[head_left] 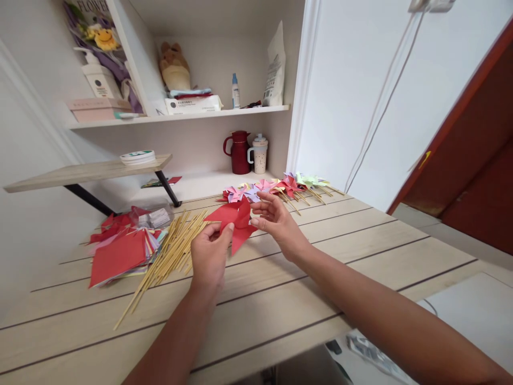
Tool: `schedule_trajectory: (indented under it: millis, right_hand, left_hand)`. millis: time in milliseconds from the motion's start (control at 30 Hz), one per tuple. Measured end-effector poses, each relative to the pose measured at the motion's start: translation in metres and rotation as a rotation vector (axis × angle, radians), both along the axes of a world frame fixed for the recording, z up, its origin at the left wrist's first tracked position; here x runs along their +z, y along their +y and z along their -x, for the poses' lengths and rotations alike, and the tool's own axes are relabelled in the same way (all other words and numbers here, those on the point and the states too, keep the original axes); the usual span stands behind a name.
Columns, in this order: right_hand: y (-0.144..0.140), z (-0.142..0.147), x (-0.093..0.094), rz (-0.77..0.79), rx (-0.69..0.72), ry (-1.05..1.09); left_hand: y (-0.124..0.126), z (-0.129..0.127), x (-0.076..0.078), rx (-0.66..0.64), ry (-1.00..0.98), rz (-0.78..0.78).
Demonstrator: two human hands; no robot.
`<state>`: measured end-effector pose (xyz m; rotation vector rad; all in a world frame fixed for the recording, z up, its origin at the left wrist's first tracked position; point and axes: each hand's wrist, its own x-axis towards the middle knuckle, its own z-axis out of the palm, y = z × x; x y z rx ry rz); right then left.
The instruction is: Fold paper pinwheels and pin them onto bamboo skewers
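Observation:
A red paper pinwheel (pixel 236 216) with partly folded blades is held above the table. My left hand (pixel 210 254) pinches its left side between thumb and fingers. My right hand (pixel 276 222) is at its right side, fingers apart and slightly curled, the thumb tip close to the paper's edge; whether it touches cannot be made out. Left of my left hand lies a loose heap of thin wooden sticks (pixel 170 251). Beside them is a stack of coloured paper squares (pixel 118 256), red on top. Beyond my hands, several finished paper pinwheels (pixel 290 185) on sticks lie in a row.
A small raised wooden shelf (pixel 88 170) on black legs bears a roll of white tape (pixel 138 157). At the back stand a dark red jug (pixel 240 152) and a speckled cup (pixel 260 155). A clear plastic bag (pixel 158 216) lies by the papers. Cables hang at the right wall.

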<state>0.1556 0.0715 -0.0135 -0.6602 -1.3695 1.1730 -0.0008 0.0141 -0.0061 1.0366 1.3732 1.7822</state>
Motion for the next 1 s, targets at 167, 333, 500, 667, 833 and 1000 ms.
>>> schedule_trajectory:
  millis: [167, 333, 500, 667, 833, 1000]
  right_hand:
    - [-0.001, -0.005, 0.006, 0.063, 0.074, 0.005]
    - [-0.005, -0.005, 0.009, 0.175, 0.211, 0.02]
    - [-0.005, -0.002, 0.005, 0.271, 0.256, 0.016]
    - [-0.001, -0.001, -0.001, 0.299, 0.22, 0.029]
    - [0.0, -0.002, -0.001, 0.311, 0.219, 0.041]
    - [0.0, -0.002, 0.0, 0.313, 0.177, 0.06]
  left_hand:
    - [0.002, 0.003, -0.002, -0.018, 0.079, 0.026]
    - [0.002, 0.002, -0.002, -0.161, -0.031, 0.074]
    - [0.003, 0.002, -0.004, -0.272, -0.185, 0.065]
    - [0.001, 0.002, -0.003, -0.365, -0.205, 0.103]
    - [0.0, 0.002, -0.004, -0.463, -0.179, 0.14]
    - [0.0, 0.003, -0.001, -0.471, -0.148, 0.084]
